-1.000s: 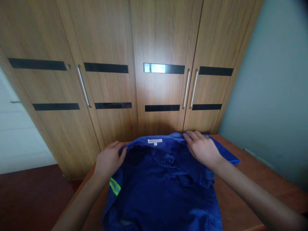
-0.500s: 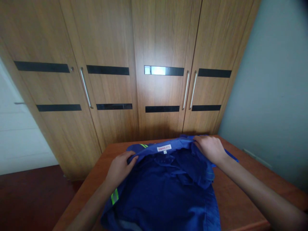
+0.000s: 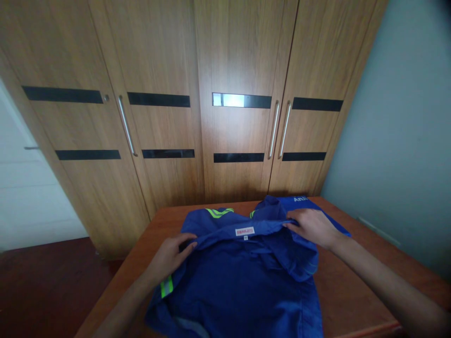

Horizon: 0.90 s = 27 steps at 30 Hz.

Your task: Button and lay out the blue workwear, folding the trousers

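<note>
A blue work jacket (image 3: 243, 286) with yellow-green reflective strips lies spread on the wooden table (image 3: 352, 295), its inside facing up. Along its collar band sits a white label (image 3: 244, 231) with red print. My left hand (image 3: 172, 256) pinches the left end of the collar between thumb and fingers. At the other end, my right hand (image 3: 312, 226) grips the collar from above. The sleeves bunch up behind the collar, and the jacket's lower edge runs out of view.
Behind the table stands a wooden wardrobe (image 3: 232, 178) with metal handles and dark strips. A blue item with white lettering (image 3: 301, 203) lies at the table's far right. A pale wall (image 3: 398, 141) rises on the right, and a white door (image 3: 31, 202) is at the left.
Both hands have lowered the collar towards me. The sleeves with reflective strips and the lettered blue item behind it now show more. Both hands still hold the jacket.
</note>
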Motion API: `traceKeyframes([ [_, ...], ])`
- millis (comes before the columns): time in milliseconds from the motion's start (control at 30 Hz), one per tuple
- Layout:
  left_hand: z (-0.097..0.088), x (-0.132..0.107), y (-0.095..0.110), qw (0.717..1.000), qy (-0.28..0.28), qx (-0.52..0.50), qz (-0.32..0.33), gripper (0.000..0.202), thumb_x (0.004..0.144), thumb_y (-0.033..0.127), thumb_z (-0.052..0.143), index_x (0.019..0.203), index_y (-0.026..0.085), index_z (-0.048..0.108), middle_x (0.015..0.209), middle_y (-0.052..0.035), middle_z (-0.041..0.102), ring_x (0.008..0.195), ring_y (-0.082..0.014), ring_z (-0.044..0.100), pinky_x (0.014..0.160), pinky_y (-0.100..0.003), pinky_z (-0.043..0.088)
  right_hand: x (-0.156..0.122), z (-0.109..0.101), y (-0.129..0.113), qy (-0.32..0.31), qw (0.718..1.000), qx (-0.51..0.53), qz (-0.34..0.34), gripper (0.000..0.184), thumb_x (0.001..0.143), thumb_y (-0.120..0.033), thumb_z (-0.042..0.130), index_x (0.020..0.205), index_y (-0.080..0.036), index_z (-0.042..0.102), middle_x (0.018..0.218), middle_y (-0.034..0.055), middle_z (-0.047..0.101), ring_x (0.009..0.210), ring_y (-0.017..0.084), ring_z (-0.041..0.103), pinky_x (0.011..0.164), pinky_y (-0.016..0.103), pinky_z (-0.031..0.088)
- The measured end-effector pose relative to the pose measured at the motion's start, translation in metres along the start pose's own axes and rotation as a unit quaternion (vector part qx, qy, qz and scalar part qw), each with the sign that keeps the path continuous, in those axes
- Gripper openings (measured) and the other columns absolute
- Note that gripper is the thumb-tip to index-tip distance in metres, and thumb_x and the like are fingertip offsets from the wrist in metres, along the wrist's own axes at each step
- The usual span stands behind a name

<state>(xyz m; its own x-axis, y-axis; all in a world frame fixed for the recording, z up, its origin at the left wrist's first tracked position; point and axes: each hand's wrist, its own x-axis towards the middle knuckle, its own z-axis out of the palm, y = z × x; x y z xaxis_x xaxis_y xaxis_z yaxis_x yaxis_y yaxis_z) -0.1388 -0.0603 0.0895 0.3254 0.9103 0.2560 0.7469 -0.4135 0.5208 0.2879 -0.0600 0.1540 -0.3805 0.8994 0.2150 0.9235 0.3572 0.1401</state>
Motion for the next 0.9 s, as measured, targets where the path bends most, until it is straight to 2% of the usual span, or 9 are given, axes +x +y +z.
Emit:
traceKeyframes([
  [100,0.000,0.003,0.006,0.999,0.005,0.035,0.021,0.033,0.092,0.043,0.043,0.109,0.026,0.066,0.109,-0.0025,0.071,0.101,-0.0213,0.064,0.093,-0.031,0.046,-0.002,-0.001,-0.003,-0.019,0.999,0.030,-0.036,0.041,0.095,-0.051,0.036,0.082,-0.023,0.064,0.074,0.0036,0.069,0.074,0.021,0.066,0.061,0.027,0.036],
  [167,-0.001,0.004,0.013,0.997,0.009,0.068,0.032,0.034,0.093,0.041,0.040,0.110,0.026,0.065,0.110,-0.0036,0.070,0.102,-0.0215,0.063,0.093,-0.032,0.045,-0.004,-0.001,-0.004,-0.029,0.997,0.045,-0.050,0.046,0.097,-0.049,0.031,0.079,-0.022,0.064,0.070,0.0036,0.068,0.070,0.020,0.065,0.061,0.027,0.036],
  [267,-0.003,0.007,0.028,0.990,-0.001,0.134,0.049,0.034,0.092,0.043,0.042,0.109,0.025,0.065,0.108,-0.0061,0.068,0.102,-0.0232,0.062,0.092,-0.034,0.045,-0.004,-0.003,-0.004,-0.034,0.995,0.063,-0.069,0.042,0.098,-0.041,0.032,0.078,-0.021,0.063,0.073,0.0035,0.069,0.072,0.019,0.065,0.062,0.027,0.036],
  [333,-0.003,0.010,0.037,0.982,-0.032,0.179,0.051,0.033,0.090,0.044,0.046,0.110,0.025,0.065,0.107,-0.0071,0.066,0.100,-0.0248,0.061,0.088,-0.035,0.046,-0.004,-0.004,-0.004,-0.037,0.993,0.077,-0.086,0.038,0.097,-0.039,0.035,0.080,-0.021,0.064,0.078,0.0032,0.069,0.076,0.019,0.065,0.064,0.026,0.037],
  [467,-0.003,0.015,0.048,0.966,-0.097,0.238,0.027,0.024,0.088,0.033,0.047,0.102,0.025,0.065,0.102,-0.0071,0.065,0.090,-0.0254,0.064,0.075,-0.034,0.048,-0.006,-0.006,-0.003,-0.068,0.986,0.109,-0.103,0.025,0.091,-0.041,0.049,0.087,-0.023,0.067,0.077,0.0002,0.068,0.075,0.018,0.064,0.063,0.026,0.038],
  [567,0.001,0.017,0.049,0.962,-0.107,0.248,0.026,0.023,0.087,0.040,0.049,0.095,0.025,0.065,0.100,-0.0078,0.066,0.085,-0.0265,0.065,0.071,-0.035,0.048,-0.010,-0.004,-0.003,-0.101,0.982,0.116,-0.107,0.016,0.084,-0.037,0.059,0.090,-0.026,0.068,0.075,-0.0017,0.068,0.072,0.017,0.063,0.061,0.025,0.038],
  [667,0.008,0.020,0.046,0.955,-0.108,0.276,0.028,0.028,0.083,0.045,0.053,0.097,0.024,0.065,0.100,-0.0097,0.066,0.087,-0.0297,0.065,0.071,-0.038,0.049,-0.014,0.002,-0.005,-0.122,0.981,0.100,-0.111,0.021,0.080,-0.034,0.063,0.099,-0.026,0.067,0.081,-0.0005,0.070,0.077,0.019,0.065,0.065,0.026,0.040],
  [800,0.017,0.024,0.042,0.938,-0.133,0.317,0.031,0.021,0.081,0.033,0.055,0.095,0.021,0.066,0.098,-0.0115,0.067,0.090,-0.0306,0.065,0.073,-0.039,0.050,-0.019,0.014,-0.017,-0.133,0.985,0.046,-0.103,0.028,0.077,-0.032,0.064,0.103,-0.022,0.067,0.093,0.0062,0.069,0.089,0.025,0.065,0.073,0.031,0.044],
  [900,0.019,0.025,0.040,0.938,-0.137,0.317,0.035,0.023,0.084,0.030,0.048,0.093,0.021,0.066,0.096,-0.0121,0.068,0.088,-0.0303,0.066,0.072,-0.040,0.050,-0.021,0.021,-0.032,-0.096,0.990,0.008,-0.103,0.032,0.077,-0.037,0.065,0.101,-0.017,0.066,0.097,0.0112,0.067,0.095,0.029,0.062,0.077,0.034,0.045],
])
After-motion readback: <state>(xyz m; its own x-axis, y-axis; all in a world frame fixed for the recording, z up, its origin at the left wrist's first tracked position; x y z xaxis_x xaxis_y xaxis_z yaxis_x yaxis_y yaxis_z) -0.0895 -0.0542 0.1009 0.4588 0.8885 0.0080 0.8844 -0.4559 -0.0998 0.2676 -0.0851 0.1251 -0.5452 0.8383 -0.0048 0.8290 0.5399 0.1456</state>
